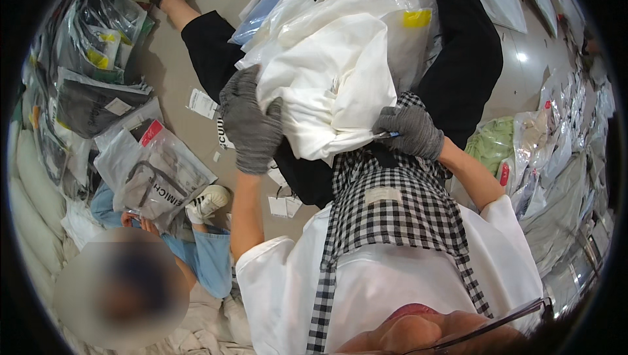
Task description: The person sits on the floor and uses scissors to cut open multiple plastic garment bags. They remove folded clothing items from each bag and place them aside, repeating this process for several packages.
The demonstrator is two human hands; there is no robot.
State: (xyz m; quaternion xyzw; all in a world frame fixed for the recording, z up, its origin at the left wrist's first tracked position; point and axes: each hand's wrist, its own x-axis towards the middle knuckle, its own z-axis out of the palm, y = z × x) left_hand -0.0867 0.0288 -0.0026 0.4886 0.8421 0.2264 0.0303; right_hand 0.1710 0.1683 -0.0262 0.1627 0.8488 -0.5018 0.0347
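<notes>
A bunched white cloth garment (327, 87) lies across my lap, its folds gathered toward the middle. My left hand (252, 123), in a grey knit glove, is closed on the garment's left side, with cloth between thumb and fingers. At the lower right edge of the cloth, my right hand (412, 132), gloved the same way, is closed around a small dark tool with a blue part (387, 135). Most of that tool is hidden by the fingers, so its kind is unclear. Beneath the garment lie clear plastic garment bags (415, 47) with red and yellow stickers.
Bagged clothes (98, 47) are heaped at left, more bagged garments (523, 145) at right. A bagged grey garment (157, 178) lies near a seated person in light blue jeans (209, 260) at lower left. Paper tags (203, 103) are scattered on the floor (180, 73).
</notes>
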